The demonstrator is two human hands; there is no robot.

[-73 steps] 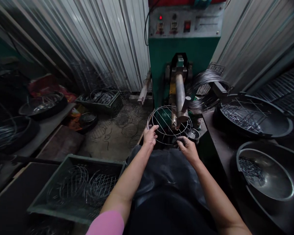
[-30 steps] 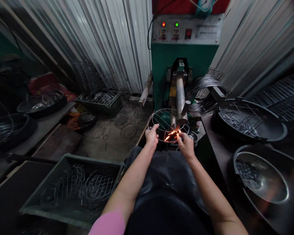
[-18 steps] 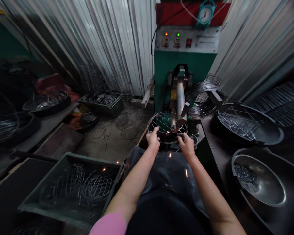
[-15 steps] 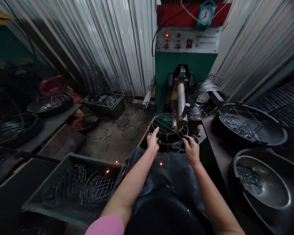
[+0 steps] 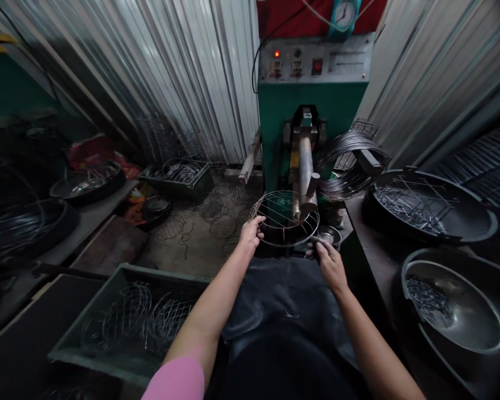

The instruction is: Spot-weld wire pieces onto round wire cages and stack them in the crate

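Note:
My left hand (image 5: 251, 233) is closed on the left rim of a round wire rack (image 5: 279, 206), made of a ring crossed by thin parallel wires, with a second ring below. The rack is held roughly level around the lower tip of a spot welder's electrode (image 5: 296, 214). My right hand (image 5: 330, 264) is just off the rack's right front edge, its darkened fingertips pinched together; what they hold, if anything, I cannot make out. Behind those fingers is a small metal bowl (image 5: 330, 235).
The green welding machine (image 5: 270, 111) stands ahead, its red light lit. A wire coil (image 5: 352, 166) hangs at its right. Pans (image 5: 489, 222) with short metal pieces sit on the right bench. At lower left a green crate (image 5: 87, 316) holds wire racks. Wire scraps litter the floor (image 5: 179, 250).
My right hand has drawn back from the rack's rim, down and to the right. My left hand has shifted slightly left, still on the rack. The flying sparks are gone.

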